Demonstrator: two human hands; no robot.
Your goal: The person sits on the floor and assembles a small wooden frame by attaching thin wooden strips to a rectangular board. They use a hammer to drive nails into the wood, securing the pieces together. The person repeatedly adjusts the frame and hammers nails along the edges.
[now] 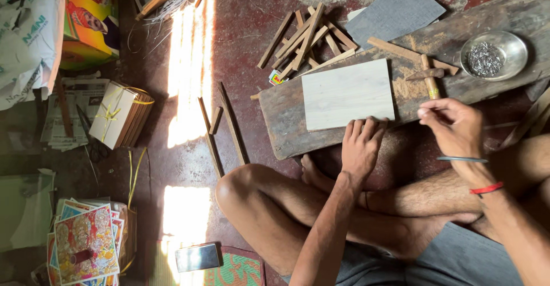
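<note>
The person sits cross-legged on the floor, and the left hand [361,145] lies nearest the body, fingers together and curled over the near edge of a pale rectangular board [348,94], pressing it flat. At about three o'clock from it, the right hand [452,126] hovers with thumb and forefinger pinched together near the board's right corner (whatever is between them is too small to make out). The board rests on a dark, worn wooden plank [412,68] that runs across the person's front from nine o'clock to three. Farther along the plank, at one o'clock from the right hand, a small hammer [429,75] lies among wooden strips, and beyond it at two o'clock stands a shallow metal dish [494,54] of small nails. At twelve o'clock from the board a loose heap of wooden sticks [306,36] lies on the red floor, with a grey sheet [395,12] just beside it.
</note>
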